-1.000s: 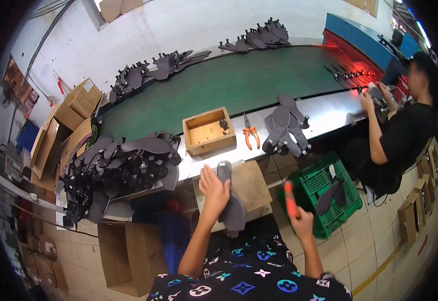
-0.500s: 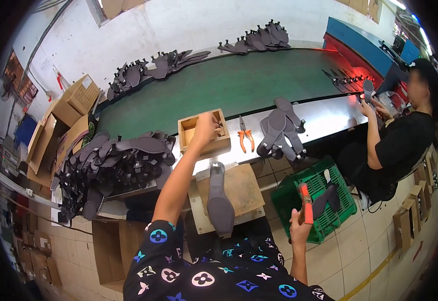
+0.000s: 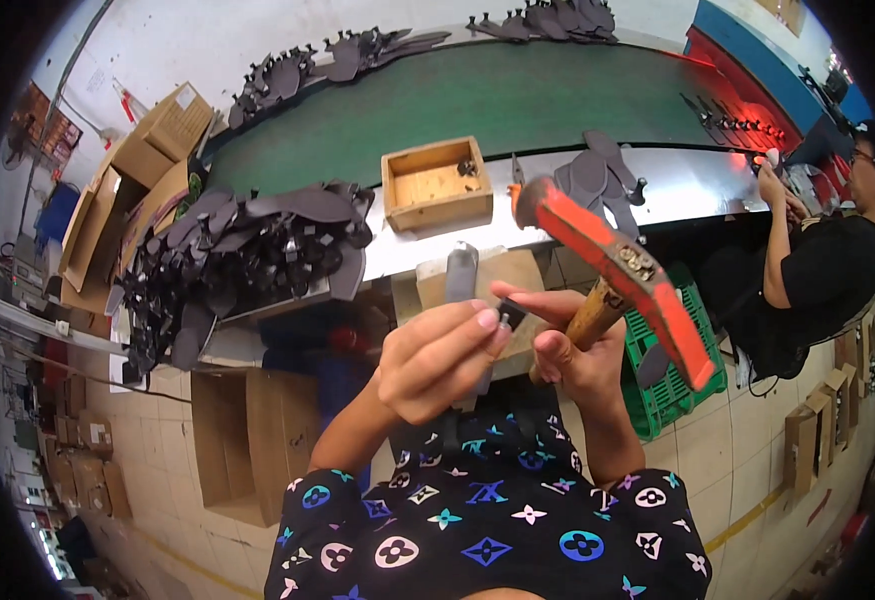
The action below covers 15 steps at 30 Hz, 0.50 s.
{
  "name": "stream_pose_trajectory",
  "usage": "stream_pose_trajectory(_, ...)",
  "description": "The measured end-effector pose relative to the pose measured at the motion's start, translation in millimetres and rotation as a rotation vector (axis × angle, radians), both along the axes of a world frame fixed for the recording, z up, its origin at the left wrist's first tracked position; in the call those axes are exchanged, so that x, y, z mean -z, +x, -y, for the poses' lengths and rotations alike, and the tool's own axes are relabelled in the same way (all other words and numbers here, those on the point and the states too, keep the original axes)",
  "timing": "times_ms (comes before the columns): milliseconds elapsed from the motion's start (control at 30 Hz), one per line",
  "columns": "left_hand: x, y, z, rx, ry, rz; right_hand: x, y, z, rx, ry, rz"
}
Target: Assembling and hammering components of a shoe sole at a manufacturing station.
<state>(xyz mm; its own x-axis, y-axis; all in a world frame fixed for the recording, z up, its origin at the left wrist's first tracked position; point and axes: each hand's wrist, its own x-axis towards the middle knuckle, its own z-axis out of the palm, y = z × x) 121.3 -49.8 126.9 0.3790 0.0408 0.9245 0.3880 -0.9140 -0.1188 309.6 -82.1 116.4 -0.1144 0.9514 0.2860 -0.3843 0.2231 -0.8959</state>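
My left hand point(image 3: 437, 360) pinches a small black piece with a metal pin point(image 3: 509, 314) between thumb and fingers, in front of my chest. Close beside it, my right hand point(image 3: 592, 365) is closed around the wooden handle of a hammer point(image 3: 637, 265) with a worn red head. The right forefinger reaches to the black piece. Behind my left hand, a grey shoe sole point(image 3: 460, 275) lies on a block-topped work stand point(image 3: 517, 270); my hands hide much of both. A wooden box point(image 3: 437, 215) beyond the stand has a few small dark pieces in one corner.
A heap of heeled soles point(image 3: 247, 240) covers the bench at left. More soles point(image 3: 597, 180) lie right of the box, near partly hidden pliers point(image 3: 517, 172). A green crate point(image 3: 697, 330) stands at right, where a co-worker point(image 3: 827, 240) sits. An open carton point(image 3: 247, 440) is on the floor.
My left hand has come out of the wooden box and back toward me with the small black piece. My right hand has raised the hammer and moved in beside it.
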Motion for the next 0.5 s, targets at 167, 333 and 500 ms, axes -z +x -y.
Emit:
stream_pose_trajectory(167, 10.9, -10.3, 8.5, 0.023, -0.092, 0.005, -9.3, -14.6, 6.0, -0.005, 0.001, -0.001)
stream_pose_trajectory(333, 75.2, 0.0, -33.3, -0.264, -0.755, 0.338, 16.2, -2.5, -16.5, 0.083, -0.084, 0.072)
stream_pose_trajectory(500, 140.5, -17.8, -100.2, -0.212, -0.929, 0.171, 45.1, -3.2, -54.3, 0.21, -0.113, 0.365)
